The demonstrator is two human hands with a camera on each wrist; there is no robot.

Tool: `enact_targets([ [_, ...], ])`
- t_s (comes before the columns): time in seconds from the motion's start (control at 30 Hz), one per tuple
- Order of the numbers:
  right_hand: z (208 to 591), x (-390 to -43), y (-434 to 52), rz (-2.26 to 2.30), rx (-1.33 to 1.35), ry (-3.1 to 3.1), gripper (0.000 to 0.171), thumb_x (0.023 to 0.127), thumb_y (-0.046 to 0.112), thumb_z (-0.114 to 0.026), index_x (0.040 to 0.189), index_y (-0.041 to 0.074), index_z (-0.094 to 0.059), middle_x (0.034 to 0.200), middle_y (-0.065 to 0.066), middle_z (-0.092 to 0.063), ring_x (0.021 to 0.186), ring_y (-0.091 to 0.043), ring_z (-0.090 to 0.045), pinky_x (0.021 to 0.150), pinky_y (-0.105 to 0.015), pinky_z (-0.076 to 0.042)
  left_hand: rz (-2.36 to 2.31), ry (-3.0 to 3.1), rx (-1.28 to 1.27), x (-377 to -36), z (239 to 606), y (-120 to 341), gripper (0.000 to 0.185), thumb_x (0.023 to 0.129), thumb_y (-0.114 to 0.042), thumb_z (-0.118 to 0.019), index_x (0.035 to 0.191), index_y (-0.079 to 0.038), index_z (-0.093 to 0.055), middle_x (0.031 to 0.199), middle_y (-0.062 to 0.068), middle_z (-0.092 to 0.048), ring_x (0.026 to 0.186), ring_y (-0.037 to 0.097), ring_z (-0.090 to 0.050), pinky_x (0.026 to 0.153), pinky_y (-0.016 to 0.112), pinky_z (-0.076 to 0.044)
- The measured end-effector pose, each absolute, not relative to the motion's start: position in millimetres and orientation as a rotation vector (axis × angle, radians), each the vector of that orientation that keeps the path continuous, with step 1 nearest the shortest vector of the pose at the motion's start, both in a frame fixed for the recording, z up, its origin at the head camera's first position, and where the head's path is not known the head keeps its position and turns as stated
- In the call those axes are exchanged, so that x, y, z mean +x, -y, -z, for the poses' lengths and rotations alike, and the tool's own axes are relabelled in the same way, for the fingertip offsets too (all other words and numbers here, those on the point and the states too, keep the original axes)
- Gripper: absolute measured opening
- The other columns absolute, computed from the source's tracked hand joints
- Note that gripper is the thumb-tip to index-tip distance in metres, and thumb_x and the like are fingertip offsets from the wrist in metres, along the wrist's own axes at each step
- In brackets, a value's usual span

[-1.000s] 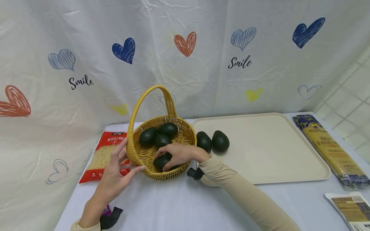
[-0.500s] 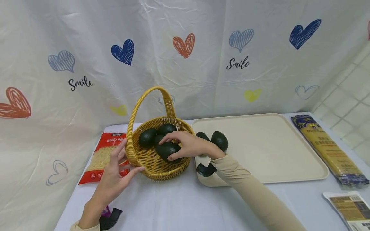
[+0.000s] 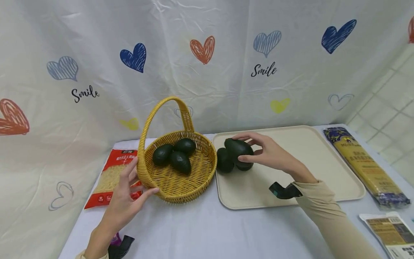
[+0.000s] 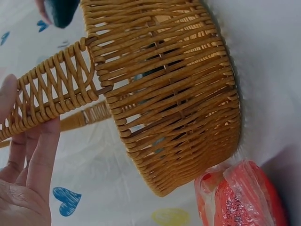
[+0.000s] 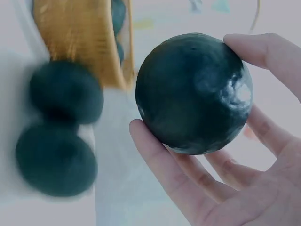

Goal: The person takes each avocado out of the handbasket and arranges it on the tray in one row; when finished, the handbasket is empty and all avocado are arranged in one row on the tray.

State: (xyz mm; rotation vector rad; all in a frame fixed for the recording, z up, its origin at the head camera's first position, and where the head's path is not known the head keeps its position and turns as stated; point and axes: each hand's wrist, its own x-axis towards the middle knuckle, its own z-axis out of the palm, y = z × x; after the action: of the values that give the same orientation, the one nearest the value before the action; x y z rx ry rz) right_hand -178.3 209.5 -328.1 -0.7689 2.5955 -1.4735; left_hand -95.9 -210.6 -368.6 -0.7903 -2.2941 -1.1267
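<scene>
My right hand holds a dark green avocado between thumb and fingers, over the left part of a cream tray. The right wrist view shows this avocado end-on, with two blurred avocados beyond it. In the head view one of those on the tray is plain, while the other is mostly hidden behind the held one. My left hand grips the yellow wicker basket where its handle meets the rim. Three avocados lie inside the basket.
A red bag of pasta lies left of the basket, partly behind my left hand. Along the tray's right side is a long yellow and blue packet. Another brown and white packet sits at the front right. A printed curtain hangs behind.
My right hand has lifted the avocado out of the basket and carried it right, over the tray. My left hand has kept its place at the basket.
</scene>
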Motion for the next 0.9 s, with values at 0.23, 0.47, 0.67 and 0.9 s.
enact_targets([
  [0.23,333,-170,-262,1.438,-0.55,-2.757,0.056,0.095,0.021,-0.081,0.146,0.02,-0.059,0.137,-0.004,-0.063,0.113,-0.019,-0.063,0.086,-0.023,-0.055,1.102,2.316,-0.765,-94,369,212,0.125,0.065,0.019,-0.087,0.165,-0.006,-0.017,0.15,0.027,-0.045,0.133,-0.014,-0.045,0.088,0.009,-0.053],
  [0.47,349,-169,-285,1.458,-0.367,-2.802,0.055,0.097,0.025,-0.079,0.146,0.017,-0.058,0.136,-0.01,-0.063,0.11,-0.016,-0.062,0.089,-0.028,-0.046,1.129,2.298,-0.825,-97,370,213,0.105,0.079,-0.009,-0.079,0.165,-0.004,-0.017,0.151,0.032,-0.039,0.135,-0.01,-0.045,0.09,0.011,-0.053],
  [0.67,367,-177,-286,1.403,-0.258,-2.751,0.058,0.098,0.031,-0.076,0.15,0.016,-0.054,0.143,-0.018,-0.058,0.114,-0.031,-0.058,0.083,-0.032,-0.051,1.116,2.311,-0.809,-97,370,211,0.113,0.072,0.004,-0.082,0.165,-0.005,-0.017,0.151,0.031,-0.04,0.134,-0.012,-0.044,0.09,0.01,-0.053],
  [0.9,386,-184,-279,1.385,-0.202,-2.714,0.061,0.099,0.03,-0.075,0.15,0.007,-0.052,0.144,-0.029,-0.051,0.111,-0.035,-0.061,0.077,-0.03,-0.058,1.112,2.317,-0.788,-95,369,210,0.12,0.068,0.015,-0.085,0.165,-0.005,-0.017,0.151,0.033,-0.039,0.136,-0.014,-0.042,0.09,0.01,-0.052],
])
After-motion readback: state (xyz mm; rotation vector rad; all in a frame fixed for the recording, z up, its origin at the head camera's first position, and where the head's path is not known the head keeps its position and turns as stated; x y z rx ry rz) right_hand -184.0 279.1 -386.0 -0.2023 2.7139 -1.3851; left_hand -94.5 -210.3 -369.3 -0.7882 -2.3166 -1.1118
